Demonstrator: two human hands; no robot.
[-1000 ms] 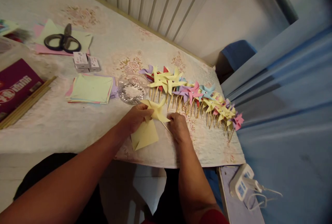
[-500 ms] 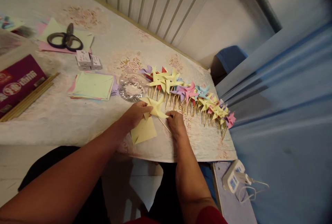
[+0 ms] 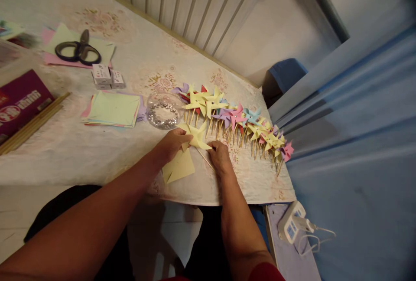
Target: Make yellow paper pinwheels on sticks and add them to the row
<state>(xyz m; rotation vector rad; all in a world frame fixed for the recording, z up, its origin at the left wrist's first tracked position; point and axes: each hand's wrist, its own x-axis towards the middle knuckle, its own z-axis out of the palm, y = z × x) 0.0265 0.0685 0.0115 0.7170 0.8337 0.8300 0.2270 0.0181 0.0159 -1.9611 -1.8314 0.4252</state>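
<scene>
A pale yellow paper pinwheel (image 3: 196, 136) on a thin stick is between my two hands. My left hand (image 3: 173, 143) grips its left side, fingers closed on the folded paper. At its lower right blade, my right hand (image 3: 220, 154) is closed with the fingertips at the paper's tip; the stick (image 3: 205, 159) slants down toward that hand. Partly under the left hand lies a square yellow paper sheet (image 3: 178, 167), slit at a corner. Just above the left hand is a round clear dish (image 3: 162, 111) of small shiny metal pieces.
Several finished pinwheels (image 3: 235, 116) on sticks run in a row toward the table's right end. A stack of coloured paper (image 3: 112, 109), small white boxes (image 3: 107, 77), dark-handled scissors (image 3: 79, 51), and thin sticks (image 3: 35, 122) beside a purple box (image 3: 24, 101) lie left. A power strip (image 3: 291, 222) sits lower right.
The view has shifted slightly. Both hands stay at the yellow pinwheel, whose blades have turned or tilted a little; the other things rest in place.
</scene>
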